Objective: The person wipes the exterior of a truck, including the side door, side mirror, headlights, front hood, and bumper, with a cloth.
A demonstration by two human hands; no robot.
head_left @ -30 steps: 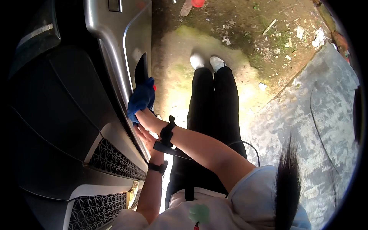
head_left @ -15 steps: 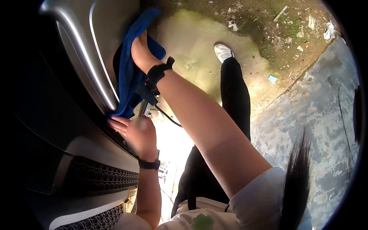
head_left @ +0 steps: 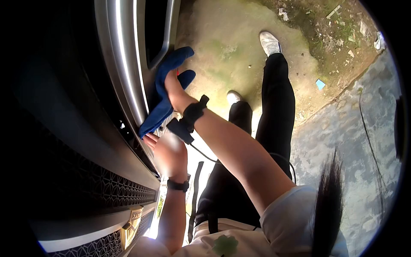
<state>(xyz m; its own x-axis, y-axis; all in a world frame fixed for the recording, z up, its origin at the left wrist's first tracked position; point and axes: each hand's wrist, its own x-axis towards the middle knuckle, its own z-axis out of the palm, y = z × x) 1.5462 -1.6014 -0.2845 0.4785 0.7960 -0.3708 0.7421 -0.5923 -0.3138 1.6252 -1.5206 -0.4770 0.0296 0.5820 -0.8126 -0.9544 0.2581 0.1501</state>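
A blue cloth (head_left: pixel 160 113) lies against a dark glossy panel with bright metal trim (head_left: pixel 128 64). My right hand (head_left: pixel 173 83) holds the cloth's upper part, which folds around the fingers and hides most of them. At the cloth's lower end is my left hand (head_left: pixel 170 152), its fingers stretched out toward the panel and the fingertips at the cloth's edge. Part of the left hand's back is blurred. Both wrists wear black straps, and a small dark box (head_left: pixel 180 130) with a cable hangs at the right one.
Patterned dark mesh (head_left: pixel 111 186) and a gold badge (head_left: pixel 132 227) lie lower on the panel side. My white shoes (head_left: pixel 269 43) stand on mossy ground. Litter (head_left: pixel 334 13) is scattered at the upper right, beside grey concrete (head_left: pixel 342 141). A thin cable (head_left: pixel 274 155) crosses my leg.
Both hands and the cloth now appear farther right and the view of the panel has shifted. The cloth looks more bunched around my right hand. A second shoe has come into view.
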